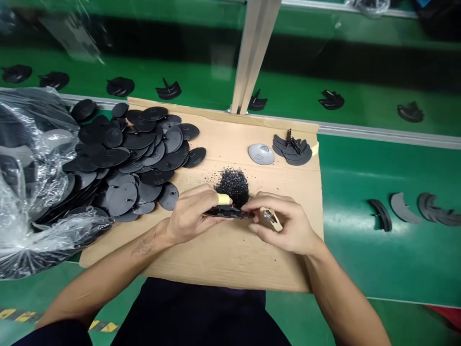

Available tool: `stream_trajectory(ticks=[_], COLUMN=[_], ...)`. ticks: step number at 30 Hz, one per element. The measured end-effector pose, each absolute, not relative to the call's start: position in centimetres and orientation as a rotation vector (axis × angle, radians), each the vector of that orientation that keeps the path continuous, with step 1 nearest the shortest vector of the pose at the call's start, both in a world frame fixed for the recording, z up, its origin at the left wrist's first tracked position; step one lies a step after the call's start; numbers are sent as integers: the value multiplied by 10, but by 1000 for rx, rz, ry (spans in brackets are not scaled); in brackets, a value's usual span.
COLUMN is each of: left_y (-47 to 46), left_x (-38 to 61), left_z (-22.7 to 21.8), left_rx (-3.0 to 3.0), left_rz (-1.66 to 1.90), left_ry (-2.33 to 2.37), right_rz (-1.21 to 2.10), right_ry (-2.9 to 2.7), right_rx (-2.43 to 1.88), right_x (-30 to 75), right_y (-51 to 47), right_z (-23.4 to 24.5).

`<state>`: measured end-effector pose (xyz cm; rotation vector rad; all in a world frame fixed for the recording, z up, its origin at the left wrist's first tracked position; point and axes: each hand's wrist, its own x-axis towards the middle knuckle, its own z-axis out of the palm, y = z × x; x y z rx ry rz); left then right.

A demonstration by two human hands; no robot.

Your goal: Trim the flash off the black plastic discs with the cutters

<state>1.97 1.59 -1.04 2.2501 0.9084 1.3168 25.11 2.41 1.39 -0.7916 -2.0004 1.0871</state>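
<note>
My left hand [196, 211] is closed around the edge of a dark plastic part [230, 212], held nearly edge-on above the cardboard. A yellow wrap [224, 199] covers one of its fingers. My right hand [283, 221] grips a small cream-coloured tool with a metal piece [271, 219]; its exact kind is not clear. The right fingertips touch the right end of the plastic part. Just beyond both hands lies a heap of black shavings [233, 185]. A grey oval cover [261, 154] and a stack of curved black parts [293, 150] rest farther back to the right.
A large pile of black oval covers [144, 144] spreads over the left of the cardboard sheet [223, 259], beside a clear plastic bag [32, 182]. Curved parts [405, 207] lie on the green bench at right. Behind the metal post [254, 57], more black parts [331, 99] sit on a green surface.
</note>
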Motion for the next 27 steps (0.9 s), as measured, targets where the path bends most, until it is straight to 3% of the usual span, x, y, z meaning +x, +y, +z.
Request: stream_trajectory(ticks=[5, 12, 20, 27], left_y=[19, 22, 17, 14], left_x=[16, 11, 19, 23], left_z=[-18, -20, -15, -14], left_rx=[2478, 2591, 2498, 2431], left_rz=[1141, 1132, 1168, 1222], left_ry=[983, 956, 852, 834], right_rz=[547, 765, 280, 223], right_ry=[-2159, -2042, -2384, -2417], right_rx=[-745, -773, -924, -964], right_x=[250, 254, 255, 250], right_y=[21, 25, 30, 24], right_z=[7, 14, -4, -11])
